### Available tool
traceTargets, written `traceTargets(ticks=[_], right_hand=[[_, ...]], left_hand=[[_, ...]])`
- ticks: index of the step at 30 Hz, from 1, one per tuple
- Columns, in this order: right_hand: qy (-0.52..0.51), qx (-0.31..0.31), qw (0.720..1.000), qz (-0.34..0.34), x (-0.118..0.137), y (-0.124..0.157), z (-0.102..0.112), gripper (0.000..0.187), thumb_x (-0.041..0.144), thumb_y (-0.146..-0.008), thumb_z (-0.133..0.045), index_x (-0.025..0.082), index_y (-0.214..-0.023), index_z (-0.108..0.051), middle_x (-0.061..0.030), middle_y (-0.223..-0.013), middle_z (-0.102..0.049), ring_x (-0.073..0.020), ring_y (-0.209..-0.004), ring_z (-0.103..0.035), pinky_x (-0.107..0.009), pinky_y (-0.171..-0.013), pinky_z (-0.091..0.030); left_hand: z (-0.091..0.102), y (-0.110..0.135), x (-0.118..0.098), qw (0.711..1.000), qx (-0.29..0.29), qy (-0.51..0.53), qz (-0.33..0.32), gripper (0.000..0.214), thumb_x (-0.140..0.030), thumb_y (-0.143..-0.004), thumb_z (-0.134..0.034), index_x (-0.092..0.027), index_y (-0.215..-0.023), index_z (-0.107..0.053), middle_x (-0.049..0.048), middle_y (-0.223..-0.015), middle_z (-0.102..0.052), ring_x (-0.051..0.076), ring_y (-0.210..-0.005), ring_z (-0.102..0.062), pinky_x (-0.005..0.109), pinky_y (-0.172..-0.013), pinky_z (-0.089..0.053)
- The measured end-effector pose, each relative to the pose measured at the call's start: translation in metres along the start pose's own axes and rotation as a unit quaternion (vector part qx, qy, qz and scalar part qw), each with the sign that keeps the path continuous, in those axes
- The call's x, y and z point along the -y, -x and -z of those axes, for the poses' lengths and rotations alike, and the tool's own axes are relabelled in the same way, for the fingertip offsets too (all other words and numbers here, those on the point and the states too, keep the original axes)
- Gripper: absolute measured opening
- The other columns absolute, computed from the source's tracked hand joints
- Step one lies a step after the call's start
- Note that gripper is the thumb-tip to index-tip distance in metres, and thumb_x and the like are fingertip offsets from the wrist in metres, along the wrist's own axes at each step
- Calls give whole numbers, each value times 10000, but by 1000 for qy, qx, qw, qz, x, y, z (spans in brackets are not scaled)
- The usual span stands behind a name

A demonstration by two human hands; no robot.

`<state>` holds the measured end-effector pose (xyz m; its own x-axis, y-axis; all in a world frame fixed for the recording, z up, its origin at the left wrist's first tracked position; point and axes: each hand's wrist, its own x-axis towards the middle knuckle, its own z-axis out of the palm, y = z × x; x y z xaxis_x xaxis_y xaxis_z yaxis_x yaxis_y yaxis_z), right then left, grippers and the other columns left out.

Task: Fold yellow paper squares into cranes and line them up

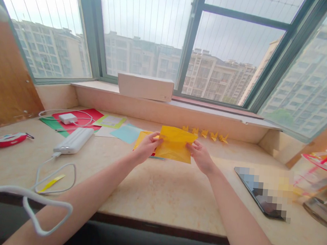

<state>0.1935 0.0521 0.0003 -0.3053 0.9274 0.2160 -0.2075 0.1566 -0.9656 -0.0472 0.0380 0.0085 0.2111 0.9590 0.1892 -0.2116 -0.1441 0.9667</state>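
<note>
Paper (175,145), yellow and creased, hangs between the two hands, raised at a tilt above the table (151,201). The left hand (148,148) pinches its left edge between thumb and fingers; the right hand (202,155) grips its right edge the same way. Whether the paper's lower edge touches anything cannot be told. Behind the left hand lies a pile (140,138) of yellow and red sheets, partly covered by hand and paper.

Just beyond the right hand, five yellow birds (204,133), folded, stand in a row near the back wall (220,123). To the left of the pile are a blue sheet (125,133), a lime-edged one (111,121), a red one (96,115) and a green one (52,124). A white charger (68,118) rests on the red sheet. Nearer stands a white power bank (75,141) with a cable (38,173) plugged in, and a yellow scrap (53,183) lies by its loop. Right of the right arm lies a phone (259,194), partly pixelated, with a cup (318,170) beyond it. On the sill sits a white box (145,88).
</note>
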Motion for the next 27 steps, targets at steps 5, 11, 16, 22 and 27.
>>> traceTargets(ticks=[5,11,16,22,27], right_hand=[[38,-63,997,10,-7,-5,6,222,380,-688,-733,216,-834,-702,-52,-876,-766,-221,-780,-709,-334,-723,-548],[83,-90,991,53,-11,-7,9,106,243,-649,-641,205,-728,-699,-28,-815,-749,-195,-762,-675,-326,-749,-530],[119,-77,985,102,-10,-5,2,135,216,-657,-593,212,-661,-727,-46,-1015,-752,-222,-976,-666,-352,-894,-501],[249,-60,954,155,-10,0,-4,309,143,-702,-447,216,-743,-745,-64,-1141,-723,-223,-1064,-655,-384,-929,-487],[307,-66,938,147,-2,7,-10,310,178,-794,-468,198,-934,-744,-79,-1034,-752,-234,-1004,-672,-398,-921,-481]], left_hand=[[2,-3,2,1000,-23,0,7,187,-254,-680,-725,-140,-828,-713,59,-815,-742,201,-729,-709,308,-664,-577],[2,-2,0,998,-49,25,-6,188,-322,-800,-620,-200,-940,-647,46,-937,-728,186,-825,-713,293,-686,-579],[-2,3,-3,999,-40,-7,18,418,-489,-835,-649,-234,-1153,-557,59,-985,-712,209,-801,-716,318,-628,-586],[-2,4,0,995,-45,-83,14,536,-310,-759,-752,-211,-1221,-498,56,-905,-716,206,-738,-710,303,-609,-565],[-4,6,3,983,-4,-181,-34,462,-285,-736,-736,-205,-1157,-564,18,-823,-701,199,-743,-690,272,-614,-524]])
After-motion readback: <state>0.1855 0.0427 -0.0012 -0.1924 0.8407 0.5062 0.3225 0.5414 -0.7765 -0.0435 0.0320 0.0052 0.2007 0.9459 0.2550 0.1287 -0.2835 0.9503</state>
